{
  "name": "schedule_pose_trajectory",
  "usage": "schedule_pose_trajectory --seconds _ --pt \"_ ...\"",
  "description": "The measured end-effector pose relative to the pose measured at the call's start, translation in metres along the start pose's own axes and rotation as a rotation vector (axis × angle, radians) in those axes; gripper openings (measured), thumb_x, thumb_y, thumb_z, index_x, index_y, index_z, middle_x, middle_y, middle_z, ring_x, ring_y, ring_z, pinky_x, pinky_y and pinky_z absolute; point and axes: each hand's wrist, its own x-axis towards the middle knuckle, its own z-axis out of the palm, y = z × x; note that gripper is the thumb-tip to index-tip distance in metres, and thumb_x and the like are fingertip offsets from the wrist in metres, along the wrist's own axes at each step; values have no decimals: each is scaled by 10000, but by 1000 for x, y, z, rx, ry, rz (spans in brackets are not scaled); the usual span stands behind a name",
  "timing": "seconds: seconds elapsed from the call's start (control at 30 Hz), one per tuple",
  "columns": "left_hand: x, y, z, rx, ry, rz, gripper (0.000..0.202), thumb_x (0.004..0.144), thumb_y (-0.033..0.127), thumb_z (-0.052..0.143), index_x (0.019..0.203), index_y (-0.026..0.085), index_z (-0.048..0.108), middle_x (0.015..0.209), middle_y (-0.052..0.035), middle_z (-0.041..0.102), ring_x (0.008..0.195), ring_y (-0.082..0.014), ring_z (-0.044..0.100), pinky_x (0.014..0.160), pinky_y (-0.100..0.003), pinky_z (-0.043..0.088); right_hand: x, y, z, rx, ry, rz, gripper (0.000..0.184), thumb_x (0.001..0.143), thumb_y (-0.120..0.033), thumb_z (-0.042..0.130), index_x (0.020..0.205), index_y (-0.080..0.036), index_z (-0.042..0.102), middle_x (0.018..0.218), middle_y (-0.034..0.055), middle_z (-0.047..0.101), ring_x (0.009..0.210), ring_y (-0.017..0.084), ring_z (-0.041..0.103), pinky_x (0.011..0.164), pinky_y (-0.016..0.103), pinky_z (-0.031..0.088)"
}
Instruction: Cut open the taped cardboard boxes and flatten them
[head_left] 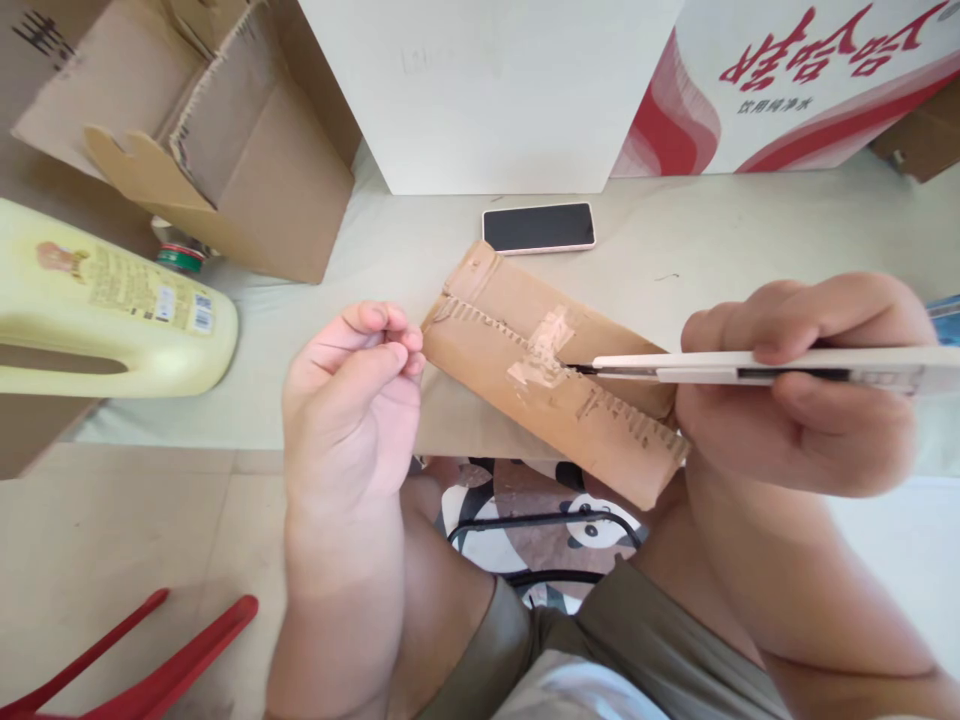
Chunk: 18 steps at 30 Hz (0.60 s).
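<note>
A small brown cardboard box (487, 360) lies slanted across the front edge of the table, a strip of clear tape (546, 345) over its jagged middle seam. My right hand (802, 390) is closed around a white utility knife (712, 367). The dark tip of the knife meets the box at the right end of the tape. Beside the box's left end, my left hand (360, 400) is raised with thumb and fingertips pinched together. Whatever may be between those fingertips is hidden.
Behind the box lies a phone (538, 227), in front of a white carton (495, 90) and a red-and-white carton (795, 90). At left are an open cardboard box (255, 170) and a yellow jug (112, 310). A red chair part (180, 650) shows low left.
</note>
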Motion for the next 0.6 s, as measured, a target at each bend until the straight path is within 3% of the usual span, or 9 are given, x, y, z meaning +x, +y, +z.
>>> schedule_pose_trajectory --seconds 0.13,0.33,0.47,0.6 --pt "-1 1 3 33 -1 32 254 628 224 942 703 254 702 826 -6 636 724 -126 573 625 -254 500 1 1 0 -11 -4 15 77 577 -120 582 624 -178 564 512 -20 407 371 89 324 362 288 180" --pt "-1 -2 12 8 51 145 364 569 474 1023 646 253 745 726 3 607 638 -96 512 556 -221 467 1 0 0 2 0 6 78 584 -123 577 631 -183 591 513 -13 402 372 102 309 354 310 155" --pt "4 -5 14 -11 106 302 356 596 479 1010 640 235 755 729 11 639 612 -78 518 555 -217 474 0 -2 5 -46 30 32 69 583 -144 579 617 -203 565 507 -14 393 370 107 297 349 320 148" --pt "6 0 15 -104 79 318 267 728 415 948 693 258 736 692 60 645 553 -55 529 525 -197 472 0 -11 4 -106 69 27 210 585 -168 635 583 -195 427 491 -36 358 369 61 240 374 280 172"
